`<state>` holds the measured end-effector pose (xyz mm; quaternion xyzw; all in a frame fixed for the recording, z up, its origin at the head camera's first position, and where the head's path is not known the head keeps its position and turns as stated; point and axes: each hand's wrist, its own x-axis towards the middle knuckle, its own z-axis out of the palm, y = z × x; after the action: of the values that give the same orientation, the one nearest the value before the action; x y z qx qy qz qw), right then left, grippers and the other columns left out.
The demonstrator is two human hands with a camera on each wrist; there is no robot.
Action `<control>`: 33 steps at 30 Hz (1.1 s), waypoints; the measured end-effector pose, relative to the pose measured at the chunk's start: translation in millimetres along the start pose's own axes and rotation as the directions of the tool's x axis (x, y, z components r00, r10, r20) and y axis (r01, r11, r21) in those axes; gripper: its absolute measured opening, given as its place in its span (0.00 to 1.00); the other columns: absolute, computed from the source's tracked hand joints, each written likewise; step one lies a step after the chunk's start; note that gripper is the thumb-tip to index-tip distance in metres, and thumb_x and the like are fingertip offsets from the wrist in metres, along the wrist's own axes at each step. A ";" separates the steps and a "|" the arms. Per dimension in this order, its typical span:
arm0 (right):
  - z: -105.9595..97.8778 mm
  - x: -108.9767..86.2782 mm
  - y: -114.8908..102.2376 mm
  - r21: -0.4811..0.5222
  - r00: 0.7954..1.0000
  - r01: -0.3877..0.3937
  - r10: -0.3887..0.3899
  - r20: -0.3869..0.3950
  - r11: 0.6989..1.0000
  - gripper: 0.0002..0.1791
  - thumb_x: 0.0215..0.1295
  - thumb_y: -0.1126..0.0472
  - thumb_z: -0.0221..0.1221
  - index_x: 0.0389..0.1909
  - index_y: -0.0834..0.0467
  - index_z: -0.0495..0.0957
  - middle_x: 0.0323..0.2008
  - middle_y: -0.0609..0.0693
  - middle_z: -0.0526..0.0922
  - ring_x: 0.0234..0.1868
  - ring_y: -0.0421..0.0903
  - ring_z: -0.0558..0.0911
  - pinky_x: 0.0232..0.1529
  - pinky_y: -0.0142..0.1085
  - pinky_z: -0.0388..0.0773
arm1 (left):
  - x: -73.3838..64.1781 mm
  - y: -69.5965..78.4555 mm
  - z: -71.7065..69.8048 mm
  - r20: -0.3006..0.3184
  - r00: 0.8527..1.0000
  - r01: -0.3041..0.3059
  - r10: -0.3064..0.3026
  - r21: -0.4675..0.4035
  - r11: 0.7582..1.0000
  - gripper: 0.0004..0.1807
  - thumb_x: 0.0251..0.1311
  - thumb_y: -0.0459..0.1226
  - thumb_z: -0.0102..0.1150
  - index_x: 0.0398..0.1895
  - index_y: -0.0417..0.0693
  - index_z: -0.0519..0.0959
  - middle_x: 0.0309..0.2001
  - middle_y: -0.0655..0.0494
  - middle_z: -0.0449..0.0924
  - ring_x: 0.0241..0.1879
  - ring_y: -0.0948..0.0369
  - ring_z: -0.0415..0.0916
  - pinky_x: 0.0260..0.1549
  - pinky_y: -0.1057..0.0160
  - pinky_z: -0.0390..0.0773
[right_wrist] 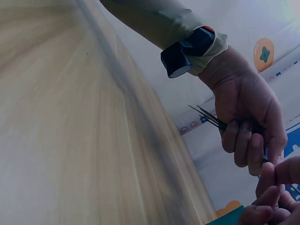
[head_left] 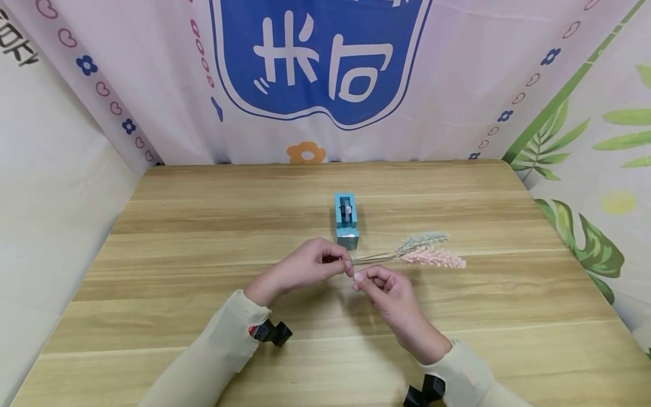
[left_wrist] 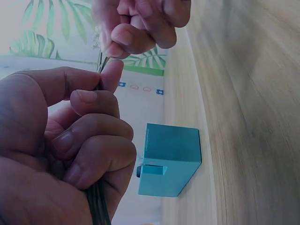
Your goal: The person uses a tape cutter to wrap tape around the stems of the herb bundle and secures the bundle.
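Note:
My left hand (head_left: 317, 263) grips a bundle of thin artificial flower stems (head_left: 373, 259); in the left wrist view, dark stem ends (left_wrist: 97, 201) come out below its curled fingers. The sprays, one pink (head_left: 434, 257) and one pale grey-green (head_left: 423, 241), extend to the right. My right hand (head_left: 394, 294) is beside the left fingertips, its thumb and index finger pinched together on a small pale tape-like piece close to the stems; I cannot tell exactly what it is. Just beyond the hands stands a blue tape dispenser (head_left: 346, 217) with a clear roll in it.
Both hands are above a wood-grain table (head_left: 203, 226). A printed cloth backdrop (head_left: 168, 73) hangs behind its far edge, and leaf-patterned cloth (head_left: 585, 226) borders the right side. Each sleeved wrist carries a small black camera (head_left: 274, 332).

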<state>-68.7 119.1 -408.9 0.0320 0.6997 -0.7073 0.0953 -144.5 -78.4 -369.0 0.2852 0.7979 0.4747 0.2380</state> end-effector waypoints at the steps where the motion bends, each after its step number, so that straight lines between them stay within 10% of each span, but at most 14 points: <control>1: 0.0 0.4 1.3 -0.002 1.000 0.001 -0.001 -0.002 1.000 0.06 0.74 0.66 0.61 0.40 0.67 0.81 0.28 0.38 0.86 0.25 0.36 0.71 0.30 0.27 0.69 | 0.0 0.2 0.2 -0.001 1.000 -0.003 0.003 0.006 1.000 0.12 0.73 0.33 0.53 0.37 0.43 0.87 0.40 0.43 0.88 0.24 0.63 0.60 0.26 0.70 0.62; 20: 1.8 10.7 13.2 0.021 1.000 0.012 -0.012 -0.007 1.000 0.10 0.74 0.67 0.60 0.44 0.73 0.80 0.30 0.40 0.88 0.39 0.39 0.87 0.48 0.30 0.82 | -2.8 -2.1 4.1 -0.073 0.996 -0.038 0.046 0.106 0.994 0.07 0.69 0.32 0.58 0.36 0.43 0.85 0.24 0.54 0.78 0.22 0.67 0.63 0.24 0.71 0.64; 33: 1.8 10.4 13.3 0.035 1.000 0.023 -0.023 -0.017 0.999 0.09 0.73 0.66 0.62 0.44 0.71 0.82 0.30 0.38 0.88 0.37 0.38 0.86 0.38 0.27 0.77 | -6.8 0.7 1.4 -0.098 0.990 -0.091 0.099 0.084 0.992 0.10 0.71 0.34 0.63 0.51 0.48 0.76 0.17 0.62 0.63 0.19 0.66 0.59 0.23 0.71 0.62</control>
<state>-76.3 116.4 -423.9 0.0317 0.6882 -0.7203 0.0806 -138.6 -81.9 -368.3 0.3072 0.8127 0.4677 0.1625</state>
